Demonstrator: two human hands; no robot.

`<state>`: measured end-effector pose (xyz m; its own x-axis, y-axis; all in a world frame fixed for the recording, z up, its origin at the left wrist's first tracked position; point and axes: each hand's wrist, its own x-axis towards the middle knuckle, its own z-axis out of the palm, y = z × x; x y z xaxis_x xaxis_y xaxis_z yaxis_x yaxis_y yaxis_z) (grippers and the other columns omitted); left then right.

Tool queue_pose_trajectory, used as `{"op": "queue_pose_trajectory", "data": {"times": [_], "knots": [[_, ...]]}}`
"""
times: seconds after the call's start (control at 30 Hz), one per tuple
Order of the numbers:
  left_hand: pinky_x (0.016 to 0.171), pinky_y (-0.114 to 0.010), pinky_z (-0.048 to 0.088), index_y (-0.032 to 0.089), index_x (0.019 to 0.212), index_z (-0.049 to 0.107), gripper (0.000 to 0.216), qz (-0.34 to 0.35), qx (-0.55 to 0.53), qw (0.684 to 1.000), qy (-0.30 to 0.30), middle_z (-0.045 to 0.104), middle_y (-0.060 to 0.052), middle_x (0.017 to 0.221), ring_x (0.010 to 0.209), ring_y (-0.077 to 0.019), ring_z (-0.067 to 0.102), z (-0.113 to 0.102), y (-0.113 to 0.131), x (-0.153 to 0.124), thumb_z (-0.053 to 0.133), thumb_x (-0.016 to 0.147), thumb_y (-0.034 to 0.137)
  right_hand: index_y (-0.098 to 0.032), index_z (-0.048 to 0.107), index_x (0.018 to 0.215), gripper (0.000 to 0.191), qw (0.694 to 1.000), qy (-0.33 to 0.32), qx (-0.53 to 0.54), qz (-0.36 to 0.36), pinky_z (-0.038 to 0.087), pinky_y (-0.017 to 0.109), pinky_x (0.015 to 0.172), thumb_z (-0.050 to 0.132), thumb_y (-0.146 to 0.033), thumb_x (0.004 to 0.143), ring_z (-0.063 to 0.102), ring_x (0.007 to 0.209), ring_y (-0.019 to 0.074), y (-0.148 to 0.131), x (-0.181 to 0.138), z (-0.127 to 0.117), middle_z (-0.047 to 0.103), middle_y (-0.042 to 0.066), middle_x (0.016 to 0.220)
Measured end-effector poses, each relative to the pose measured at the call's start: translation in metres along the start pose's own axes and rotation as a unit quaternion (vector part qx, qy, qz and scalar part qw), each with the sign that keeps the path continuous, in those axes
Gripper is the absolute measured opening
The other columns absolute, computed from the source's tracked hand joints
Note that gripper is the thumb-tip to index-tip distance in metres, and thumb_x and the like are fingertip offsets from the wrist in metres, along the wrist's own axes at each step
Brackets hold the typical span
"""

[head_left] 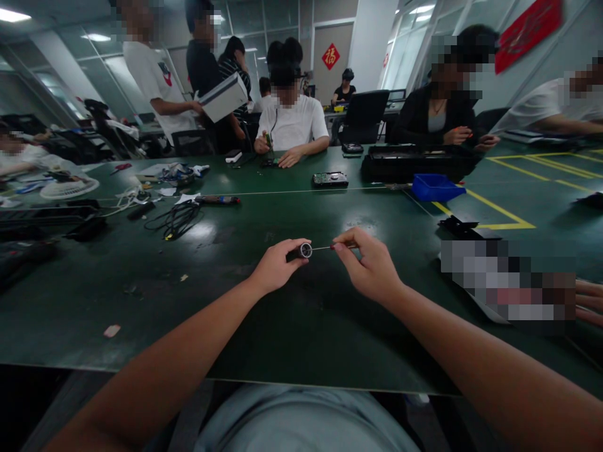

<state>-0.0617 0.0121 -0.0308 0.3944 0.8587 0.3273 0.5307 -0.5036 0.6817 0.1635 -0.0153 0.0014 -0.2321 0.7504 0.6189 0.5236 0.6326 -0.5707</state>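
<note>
Over the middle of the green table, my left hand (277, 266) is closed around a small black cylinder (305, 250) whose round, silver-rimmed end faces me. My fingers hide most of its body. To the right, my right hand (370, 260) pinches a slim screwdriver (321, 248), with thumb and forefinger on its reddish-dark handle. The thin metal shaft points left and its tip meets the rim of the cylinder's end. Whether the tip goes inside or only touches the edge, I cannot tell.
A hard drive (330, 180) lies ahead on the green table (292, 339). Right of it are a blue tray (436, 188) and a long black housing (417, 164). Coiled black cable (176, 221) lies left. A person's hand (588, 302) rests at right; another person (292, 122) works opposite.
</note>
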Motion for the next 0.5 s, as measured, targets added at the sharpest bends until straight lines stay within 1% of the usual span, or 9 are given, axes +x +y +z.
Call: {"op": "queue_pose_trajectory", "data": {"times": [0.07, 0.17, 0.23, 0.27, 0.4, 0.5], "knots": [[0.105, -0.04, 0.044, 0.024, 0.126, 0.063, 0.04, 0.002, 0.002, 1.0, -0.001, 0.067, -0.005, 0.123, 0.115, -0.0214, 0.061, 0.0009, -0.0008, 0.0, 0.069, 0.087, 0.021, -0.022, 0.062, 0.09, 0.011, 1.0, -0.005, -0.004, 0.017, 0.048, 0.033, 0.071, 0.052, -0.026, 0.093, 0.065, 0.075, 0.0187, -0.0008, 0.0005, -0.0012, 0.068, 0.003, 0.081], [0.105, -0.04, 0.044, 0.024, 0.126, 0.063, 0.04, 0.0, 0.005, 1.0, 0.001, 0.067, -0.005, 0.123, 0.115, -0.0215, 0.061, 0.0018, -0.0007, 0.0001, 0.069, 0.086, 0.021, -0.022, 0.064, 0.087, 0.026, 0.997, -0.01, -0.012, 0.072, 0.044, 0.031, 0.062, 0.045, -0.036, 0.098, 0.062, 0.063, 0.0172, -0.0036, 0.0021, -0.0019, 0.067, 0.001, 0.07], [0.106, -0.041, 0.043, 0.024, 0.127, 0.063, 0.041, -0.003, 0.009, 1.0, 0.002, 0.066, -0.005, 0.124, 0.117, -0.0222, 0.06, 0.0015, 0.0001, 0.0002, 0.069, 0.086, 0.02, -0.022, 0.066, 0.086, 0.034, 0.995, -0.012, -0.023, 0.095, 0.041, 0.031, 0.059, 0.041, -0.041, 0.1, 0.06, 0.059, 0.0167, -0.0054, 0.0032, -0.0017, 0.066, 0.001, 0.067], [0.107, -0.042, 0.043, 0.024, 0.127, 0.063, 0.041, -0.004, 0.011, 1.0, 0.001, 0.066, -0.005, 0.125, 0.117, -0.0225, 0.06, 0.0012, 0.0006, 0.0003, 0.069, 0.086, 0.02, -0.022, 0.067, 0.088, 0.034, 0.995, -0.012, -0.028, 0.099, 0.04, 0.03, 0.058, 0.041, -0.041, 0.1, 0.06, 0.059, 0.0167, -0.006, 0.0035, -0.0014, 0.067, 0.002, 0.068], [0.107, -0.043, 0.043, 0.025, 0.126, 0.064, 0.04, -0.009, 0.016, 1.0, 0.0, 0.066, -0.005, 0.124, 0.117, -0.023, 0.06, 0.0001, 0.0011, 0.0003, 0.068, 0.087, 0.02, -0.022, 0.065, 0.105, 0.026, 0.995, -0.02, -0.03, 0.089, 0.04, 0.03, 0.056, 0.044, -0.035, 0.097, 0.058, 0.057, 0.0166, -0.0051, 0.0026, -0.0002, 0.068, 0.002, 0.072], [0.106, -0.042, 0.043, 0.025, 0.127, 0.063, 0.041, -0.002, 0.012, 1.0, 0.004, 0.066, -0.005, 0.123, 0.116, -0.0225, 0.06, 0.0001, 0.0004, 0.0001, 0.069, 0.086, 0.02, -0.022, 0.065, 0.102, 0.021, 0.996, -0.024, -0.033, 0.073, 0.04, 0.031, 0.058, 0.047, -0.028, 0.093, 0.058, 0.06, 0.0169, -0.003, 0.0005, 0.0004, 0.067, 0.002, 0.073]]}}
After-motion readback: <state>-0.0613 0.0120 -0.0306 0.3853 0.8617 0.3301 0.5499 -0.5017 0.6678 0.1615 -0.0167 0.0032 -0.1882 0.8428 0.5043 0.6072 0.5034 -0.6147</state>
